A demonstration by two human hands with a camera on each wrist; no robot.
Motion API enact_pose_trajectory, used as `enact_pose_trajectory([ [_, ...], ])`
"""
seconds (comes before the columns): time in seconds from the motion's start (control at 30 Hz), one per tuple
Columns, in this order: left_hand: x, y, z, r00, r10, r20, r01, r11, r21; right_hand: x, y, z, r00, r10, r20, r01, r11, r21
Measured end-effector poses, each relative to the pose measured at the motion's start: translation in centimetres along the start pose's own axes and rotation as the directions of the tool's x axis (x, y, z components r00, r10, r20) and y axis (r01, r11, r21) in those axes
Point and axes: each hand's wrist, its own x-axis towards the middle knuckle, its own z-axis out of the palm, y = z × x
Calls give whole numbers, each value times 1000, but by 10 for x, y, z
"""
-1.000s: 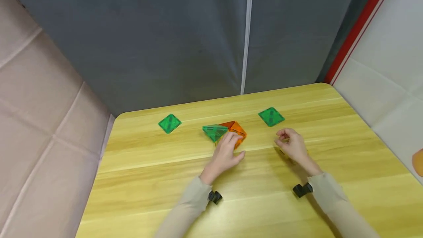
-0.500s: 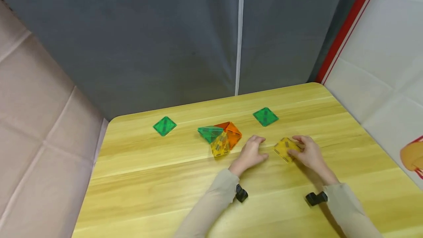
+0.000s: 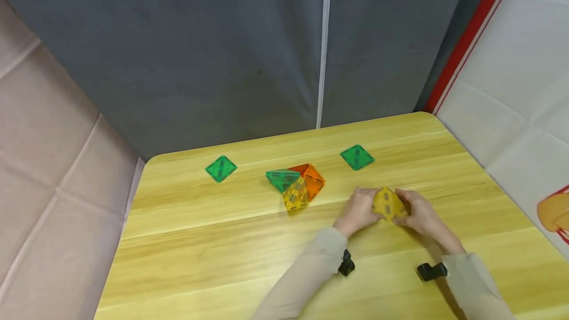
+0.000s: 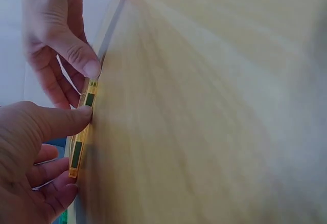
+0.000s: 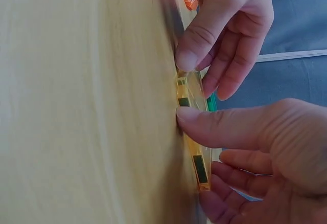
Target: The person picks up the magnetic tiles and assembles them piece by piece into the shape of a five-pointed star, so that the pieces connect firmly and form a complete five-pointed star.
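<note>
A translucent yellow tile piece point(image 3: 387, 203) is between the two hands on the right part of the table. My left hand point(image 3: 359, 211) pinches its left side, and my right hand point(image 3: 420, 215) pinches its right side. Seen from the left wrist, the left thumb lies on the yellow edge point(image 4: 76, 155) with fingers behind it. In the right wrist view both thumbs touch the same yellow edge point(image 5: 200, 168). Whether it is one tile or two stacked, I cannot tell.
A joined cluster has a green part point(image 3: 283, 179), an orange part point(image 3: 313, 181) and a yellow part point(image 3: 296, 195). Flat green tiles lie at the back left point(image 3: 221, 169) and back right point(image 3: 357, 157) of the wooden table point(image 3: 200, 260). A grey curtain hangs behind.
My left hand has moved right from the cluster to the yellow piece and now grips it. The yellow piece, flat half a second ago beside the right hand, is now held between both hands.
</note>
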Motion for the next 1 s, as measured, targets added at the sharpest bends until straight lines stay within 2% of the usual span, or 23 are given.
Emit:
enact_pose_trajectory([
  [0.2, 1, 2, -2, 1000, -12, 21, 11, 1000, 25, 2, 1, 1, 999, -18, -31, 17, 999, -29],
  [0.3, 1, -1, -3, 999, 1, 33, -2, 1000, 19, 5, 1, -1, 1000, 4, -21, -4, 1000, -10],
  [0.5, 1, -8, -4, 999, 25, 32, -22, 996, -92, 6, 1, -2, 998, 56, -11, -56, 998, 16],
  [0.6, 2, -11, -5, 999, 10, 33, -4, 988, -156, 6, 4, -3, 998, 67, -9, -67, 997, 40],
  [0.77, 3, -15, -6, 998, -14, 63, 27, 978, -207, 5, 6, -6, 995, 100, 11, -100, 993, 65],
  [0.9, 3, -17, -7, 995, -33, 97, 54, 973, -222, 5, 5, -7, 990, 135, 46, -138, 988, 65],
  [1.0, 4, -17, -9, 993, -52, 110, 73, 978, -198, 5, 3, -8, 986, 150, 68, -155, 986, 67],
])
